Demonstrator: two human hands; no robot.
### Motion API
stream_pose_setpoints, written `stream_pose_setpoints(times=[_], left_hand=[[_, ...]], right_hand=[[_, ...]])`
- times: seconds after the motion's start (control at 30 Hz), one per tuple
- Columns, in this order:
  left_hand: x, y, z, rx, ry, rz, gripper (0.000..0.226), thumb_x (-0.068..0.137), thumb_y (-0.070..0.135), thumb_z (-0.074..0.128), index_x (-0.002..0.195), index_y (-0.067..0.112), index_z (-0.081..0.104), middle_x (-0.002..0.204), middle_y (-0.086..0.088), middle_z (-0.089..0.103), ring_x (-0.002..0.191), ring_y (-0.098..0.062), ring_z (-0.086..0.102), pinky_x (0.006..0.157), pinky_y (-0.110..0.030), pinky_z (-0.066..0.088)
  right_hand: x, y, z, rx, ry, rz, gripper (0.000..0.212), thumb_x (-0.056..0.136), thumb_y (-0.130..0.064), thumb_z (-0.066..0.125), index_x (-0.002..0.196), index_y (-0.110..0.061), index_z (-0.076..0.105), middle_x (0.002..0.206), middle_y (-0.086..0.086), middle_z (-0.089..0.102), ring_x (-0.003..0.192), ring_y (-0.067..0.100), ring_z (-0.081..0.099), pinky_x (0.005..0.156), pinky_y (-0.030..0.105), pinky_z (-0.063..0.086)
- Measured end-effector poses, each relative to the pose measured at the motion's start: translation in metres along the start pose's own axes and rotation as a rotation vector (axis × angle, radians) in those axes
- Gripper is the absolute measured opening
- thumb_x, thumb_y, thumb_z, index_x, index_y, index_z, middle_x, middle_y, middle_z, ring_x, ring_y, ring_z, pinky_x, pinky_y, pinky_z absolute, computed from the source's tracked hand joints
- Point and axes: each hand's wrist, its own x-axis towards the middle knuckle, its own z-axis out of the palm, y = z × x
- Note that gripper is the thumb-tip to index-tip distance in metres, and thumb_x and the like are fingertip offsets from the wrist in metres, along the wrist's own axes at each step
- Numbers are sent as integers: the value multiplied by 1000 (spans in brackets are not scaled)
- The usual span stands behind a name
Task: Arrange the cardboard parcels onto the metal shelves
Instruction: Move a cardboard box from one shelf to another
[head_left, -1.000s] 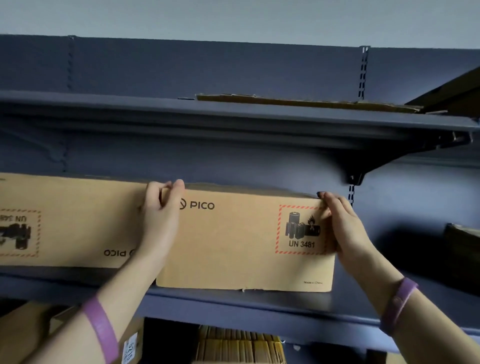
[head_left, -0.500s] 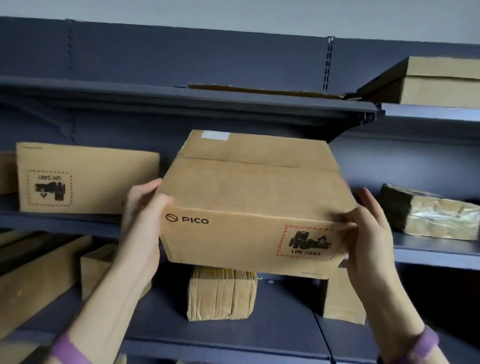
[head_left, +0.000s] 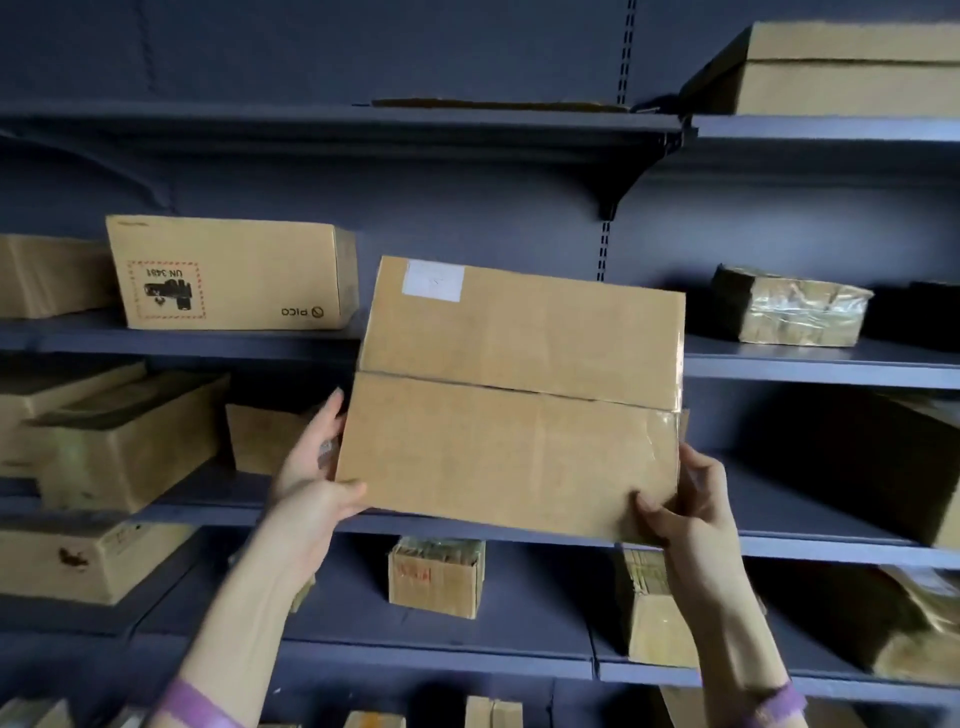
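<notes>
A brown cardboard parcel (head_left: 514, 400) with a white label near its top left corner hangs in the air in front of the dark metal shelves (head_left: 467, 122). Its taped top face is tilted toward me. My left hand (head_left: 311, 473) grips its lower left corner, thumb on the face and fingers along the side. My right hand (head_left: 685, 504) grips the lower right corner, thumb on the face and fingers behind the edge. A matching PICO parcel (head_left: 228, 273) stands upside down on the shelf to the upper left.
Several parcels fill the shelves: a large box (head_left: 852, 70) at top right, a taped bundle (head_left: 789, 306) at right, open boxes (head_left: 119, 441) at left, small parcels (head_left: 434, 577) below. The shelf stretch behind the held parcel shows bare metal (head_left: 779, 364).
The parcel came out of the shelf where it stood beside the other PICO box. It has since dropped lower and tipped so its top face turns toward me; both hands slid to its lower corners.
</notes>
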Motion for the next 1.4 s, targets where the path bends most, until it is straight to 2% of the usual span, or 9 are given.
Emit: stream_pose_setpoints(times=[0.13, 0.27, 0.43, 0.6, 0.8, 1.03, 1.17, 1.27, 1.4], left_hand=[[-34, -28, -15, 4, -58, -117, 90, 78, -31, 40, 129, 42, 53, 136, 3, 55, 120, -20, 54, 85, -39, 51], [-52, -50, -25, -5, 15, -205, 78, 77, -35, 33, 122, 26, 50, 132, -7, 57, 122, -29, 51, 74, -39, 49], [-70, -75, -53, -7, 71, -194, 74, 73, -37, 32, 111, 23, 55, 126, 0, 62, 118, -25, 53, 76, -40, 47], [-77, -88, -62, 139, 32, -160, 73, 65, -35, 50, 103, 27, 57, 124, 5, 65, 113, -17, 59, 75, -36, 48], [-61, -61, -39, 241, 88, -236, 56, 84, 49, 63, 134, 57, 39, 141, 2, 49, 131, -25, 45, 109, -53, 33], [-67, -39, -18, 138, 185, -329, 87, 52, 93, 44, 118, 37, 53, 113, -2, 64, 104, -26, 60, 85, -43, 49], [-65, -35, -18, 84, 167, -283, 73, 65, 69, 70, 127, 35, 49, 125, 0, 60, 117, -28, 54, 96, -60, 45], [-70, -40, -24, 38, 128, -225, 71, 65, 55, 78, 127, 35, 50, 127, 2, 61, 123, -24, 50, 104, -60, 37], [-80, -48, -41, -43, -3, -201, 64, 68, 44, 75, 128, 36, 55, 123, 4, 67, 122, -19, 56, 110, -54, 32]], right_hand=[[-43, 34, -20, -49, -11, 67, 75, 84, 23, 51, 131, -36, 49, 136, -4, 58, 115, 10, 57, 92, 36, 46], [-74, 65, -31, -112, -64, 160, 97, 76, 30, 48, 132, -48, 50, 130, -16, 63, 101, 3, 65, 70, 27, 54], [-87, 76, -29, -46, -6, 214, 45, 71, -11, 77, 108, -28, 59, 115, 11, 68, 90, 10, 68, 69, 26, 56], [-91, 77, -22, -180, 47, 167, 71, 80, 10, 70, 138, -21, 42, 125, 5, 61, 106, 15, 60, 94, 38, 49], [-94, 76, -30, -314, 39, 100, 75, 74, 25, 65, 126, -26, 49, 117, 3, 63, 91, 2, 63, 77, 15, 52], [-100, 81, -27, -285, 90, 32, 62, 70, 29, 65, 94, -25, 48, 99, 5, 65, 89, 15, 63, 74, 18, 49], [-100, 69, -31, -234, -135, 91, 48, 76, 3, 77, 107, -22, 49, 106, 6, 64, 100, 20, 63, 82, 26, 53], [-98, 66, -32, -243, -124, 270, 43, 91, -49, 52, 119, -17, 52, 124, 21, 56, 109, 36, 56, 97, 48, 50], [-101, 63, -28, -93, -110, 327, 47, 75, -74, 60, 100, -34, 58, 112, -2, 67, 101, 17, 64, 84, 48, 54]])
